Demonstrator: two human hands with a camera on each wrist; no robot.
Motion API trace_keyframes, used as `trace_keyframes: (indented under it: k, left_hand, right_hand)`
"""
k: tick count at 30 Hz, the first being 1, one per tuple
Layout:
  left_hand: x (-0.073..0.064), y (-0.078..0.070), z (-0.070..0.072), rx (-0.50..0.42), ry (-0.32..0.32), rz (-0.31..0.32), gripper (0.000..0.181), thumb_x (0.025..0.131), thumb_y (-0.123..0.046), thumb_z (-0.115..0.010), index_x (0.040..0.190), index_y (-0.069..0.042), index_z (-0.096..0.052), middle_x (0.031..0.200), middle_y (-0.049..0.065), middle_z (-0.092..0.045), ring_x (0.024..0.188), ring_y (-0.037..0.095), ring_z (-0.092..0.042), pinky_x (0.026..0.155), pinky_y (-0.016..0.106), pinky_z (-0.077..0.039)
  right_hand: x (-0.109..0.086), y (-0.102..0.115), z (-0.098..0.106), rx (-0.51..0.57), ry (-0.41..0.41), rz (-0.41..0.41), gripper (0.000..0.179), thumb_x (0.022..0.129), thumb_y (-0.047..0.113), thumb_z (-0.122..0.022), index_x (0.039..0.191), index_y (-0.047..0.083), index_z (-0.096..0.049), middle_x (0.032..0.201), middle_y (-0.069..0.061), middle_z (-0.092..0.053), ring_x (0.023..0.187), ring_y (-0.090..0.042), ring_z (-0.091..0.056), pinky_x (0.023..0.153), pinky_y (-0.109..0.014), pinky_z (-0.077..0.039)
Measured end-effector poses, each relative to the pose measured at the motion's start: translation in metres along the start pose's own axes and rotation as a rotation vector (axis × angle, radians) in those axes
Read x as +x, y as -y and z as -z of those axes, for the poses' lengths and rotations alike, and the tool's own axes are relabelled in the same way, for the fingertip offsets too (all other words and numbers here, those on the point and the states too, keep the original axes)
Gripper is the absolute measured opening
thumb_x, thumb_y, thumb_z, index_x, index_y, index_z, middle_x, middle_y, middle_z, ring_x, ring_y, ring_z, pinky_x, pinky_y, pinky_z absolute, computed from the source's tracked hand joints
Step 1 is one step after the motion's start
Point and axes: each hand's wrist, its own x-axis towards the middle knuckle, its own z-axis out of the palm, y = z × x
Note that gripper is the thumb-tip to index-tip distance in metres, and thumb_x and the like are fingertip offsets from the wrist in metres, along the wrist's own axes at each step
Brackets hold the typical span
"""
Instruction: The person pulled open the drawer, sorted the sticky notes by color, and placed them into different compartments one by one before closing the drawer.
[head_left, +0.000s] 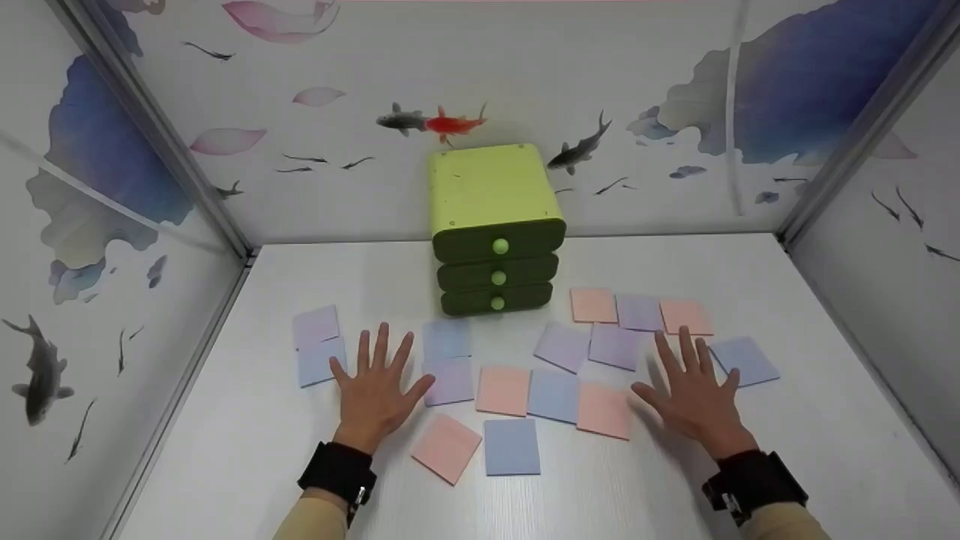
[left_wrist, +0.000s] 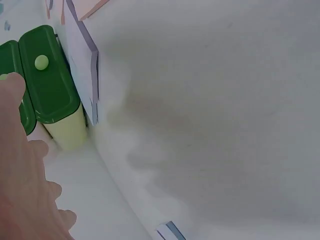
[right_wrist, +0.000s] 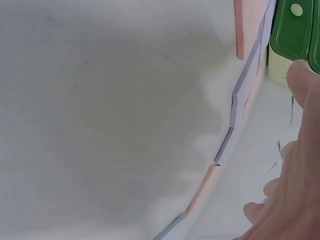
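My left hand is spread above the white table, palm down, holding nothing. It is between a blue sticky note pad on its left and a purple pad on its right. My right hand, also spread and holding nothing, is beside a pink pad and a blue pad. Both wrist views show a hand's shadow on the tabletop, with the left hand and right hand at the frame edges. More pads, among them a pink one, lie flat between the hands.
A green cabinet with three drawers stands at the back middle, its drawers appearing closed. A pink pad and a blue pad lie nearer the front. Printed white walls enclose the table on the back and sides.
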Motion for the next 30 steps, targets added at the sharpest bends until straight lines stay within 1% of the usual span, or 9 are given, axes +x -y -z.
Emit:
trace_keyframes:
  k: [3, 5, 8, 10, 14, 18, 20, 24, 30]
  left_hand:
    - [0.002, 0.000, 0.007, 0.007, 0.003, -0.011, 0.075, 0.090, -0.069, -0.044, 0.153, -0.028, -0.033, 0.163, 0.010, -0.019, 0.150, 0.037, -0.020, 0.108, 0.075, -0.019]
    - [0.004, -0.001, 0.012, 0.003, 0.009, -0.016, 0.073, 0.092, -0.065, -0.047, 0.151, -0.025, -0.037, 0.162, 0.012, -0.024, 0.146, 0.037, -0.028, 0.108, 0.071, -0.026]
    - [0.007, -0.002, 0.020, -0.014, 0.004, -0.027, 0.068, 0.093, -0.058, -0.052, 0.147, -0.017, -0.045, 0.155, 0.016, -0.037, 0.136, 0.038, -0.043, 0.104, 0.062, -0.038]
    - [0.009, -0.004, 0.025, -0.027, 0.002, -0.034, 0.062, 0.094, -0.054, -0.054, 0.141, -0.012, -0.051, 0.147, 0.017, -0.047, 0.127, 0.038, -0.051, 0.099, 0.057, -0.045]
    - [0.014, -0.008, 0.033, -0.064, -0.011, -0.047, 0.051, 0.095, -0.046, -0.057, 0.129, -0.008, -0.061, 0.130, 0.017, -0.061, 0.114, 0.037, -0.061, 0.090, 0.052, -0.052]
    - [0.021, -0.011, 0.037, -0.123, -0.040, -0.055, 0.042, 0.095, -0.039, -0.061, 0.120, -0.006, -0.067, 0.118, 0.017, -0.068, 0.103, 0.035, -0.066, 0.082, 0.047, -0.055]
    - [0.025, -0.012, 0.039, -0.160, -0.034, -0.047, 0.038, 0.095, -0.036, -0.062, 0.117, -0.006, -0.069, 0.114, 0.016, -0.070, 0.099, 0.033, -0.068, 0.080, 0.045, -0.056]
    - [0.033, -0.015, 0.043, -0.219, 0.018, -0.032, 0.033, 0.095, -0.032, -0.062, 0.110, -0.004, -0.071, 0.104, 0.014, -0.072, 0.091, 0.030, -0.070, 0.076, 0.043, -0.057]
    - [0.044, -0.023, 0.050, -0.255, 0.064, -0.030, 0.027, 0.096, -0.027, -0.061, 0.100, -0.004, -0.074, 0.091, 0.011, -0.074, 0.078, 0.024, -0.069, 0.071, 0.039, -0.057]
  right_hand:
    - [0.000, 0.002, 0.006, -0.016, 0.037, 0.008, 0.091, 0.092, 0.069, -0.044, 0.158, 0.016, -0.011, 0.162, -0.023, -0.009, 0.145, -0.050, -0.017, 0.101, -0.082, -0.013]
    - [0.001, 0.003, 0.012, -0.022, 0.060, 0.016, 0.090, 0.092, 0.069, -0.043, 0.158, 0.014, -0.014, 0.161, -0.025, -0.015, 0.141, -0.051, -0.025, 0.101, -0.078, -0.024]
    - [0.003, 0.005, 0.021, -0.026, 0.098, 0.032, 0.088, 0.094, 0.067, -0.043, 0.155, 0.007, -0.021, 0.153, -0.031, -0.030, 0.134, -0.052, -0.038, 0.097, -0.070, -0.037]
    - [0.006, 0.007, 0.027, -0.019, 0.137, 0.034, 0.086, 0.095, 0.065, -0.042, 0.153, 0.004, -0.026, 0.147, -0.033, -0.040, 0.128, -0.052, -0.044, 0.094, -0.066, -0.042]
    - [0.010, 0.012, 0.036, -0.005, 0.193, 0.039, 0.077, 0.098, 0.057, -0.044, 0.147, -0.001, -0.037, 0.135, -0.032, -0.053, 0.122, -0.049, -0.052, 0.095, -0.061, -0.045]
    - [0.016, 0.021, 0.041, 0.011, 0.189, 0.060, 0.067, 0.099, 0.050, -0.048, 0.139, -0.004, -0.048, 0.121, -0.026, -0.065, 0.110, -0.043, -0.062, 0.091, -0.058, -0.048]
    - [0.020, 0.027, 0.043, 0.016, 0.188, 0.068, 0.063, 0.099, 0.047, -0.050, 0.135, -0.004, -0.052, 0.114, -0.024, -0.068, 0.102, -0.040, -0.065, 0.088, -0.056, -0.050]
    - [0.030, 0.039, 0.043, 0.045, 0.193, 0.074, 0.052, 0.098, 0.041, -0.055, 0.124, -0.004, -0.062, 0.107, -0.021, -0.071, 0.093, -0.036, -0.068, 0.082, -0.052, -0.053]
    - [0.047, 0.061, 0.040, 0.058, 0.198, 0.084, 0.036, 0.095, 0.034, -0.062, 0.102, 0.001, -0.071, 0.093, -0.013, -0.073, 0.078, -0.023, -0.064, 0.075, -0.045, -0.054]
